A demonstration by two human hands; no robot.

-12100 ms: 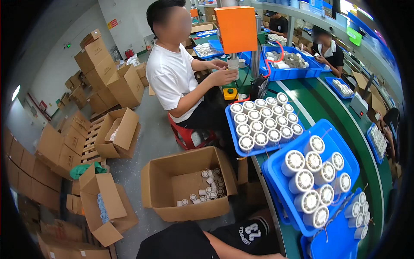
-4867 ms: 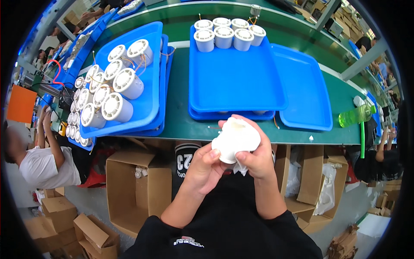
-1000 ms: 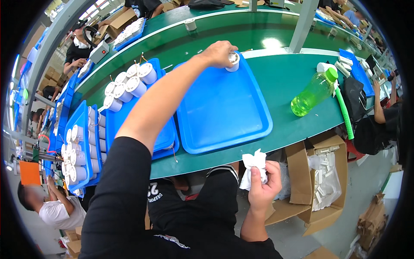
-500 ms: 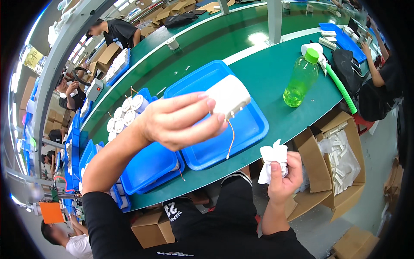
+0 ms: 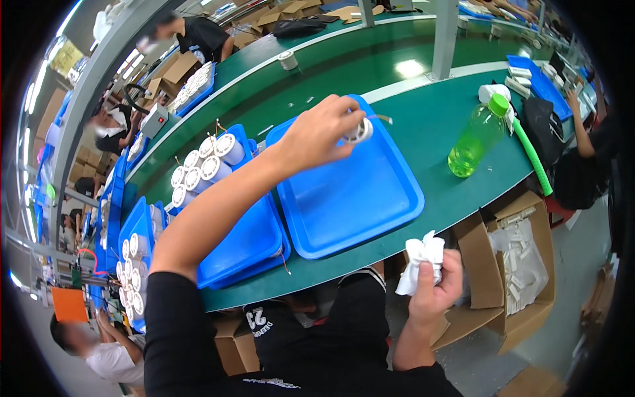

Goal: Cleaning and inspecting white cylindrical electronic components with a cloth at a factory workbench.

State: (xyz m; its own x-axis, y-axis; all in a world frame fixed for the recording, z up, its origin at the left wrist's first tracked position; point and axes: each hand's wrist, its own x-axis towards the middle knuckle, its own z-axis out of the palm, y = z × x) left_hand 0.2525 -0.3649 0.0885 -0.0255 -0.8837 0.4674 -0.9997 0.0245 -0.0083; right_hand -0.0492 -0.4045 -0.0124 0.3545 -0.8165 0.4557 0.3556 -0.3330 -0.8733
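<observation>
My left hand (image 5: 323, 132) grips a white cylindrical part (image 5: 361, 132), its ringed end facing right and a thin wire with a small connector sticking out. The fingers hide most of its body. Hand and part hover over the far end of a blue tray (image 5: 390, 228). Closer to my body, my right hand (image 5: 435, 283) pinches a crumpled white tissue (image 5: 423, 255) beyond the table's front edge. Left of the tray, several similar white cylinders (image 5: 213, 169) with wires stand in another blue tray (image 5: 228, 261), partly covered by my left forearm.
A green-capped bottle (image 5: 473, 142) of green liquid stands right of the trays, beside a green-handled tool (image 5: 529, 155). An open carton (image 5: 483, 264) of white pieces sits below the table at right. A grey post (image 5: 444, 40) rises at the far edge. Co-workers sit around.
My left hand has moved away from me and turned the white part so its end faces right. The right hand stays nearly still with the tissue. The whole view has shifted slightly.
</observation>
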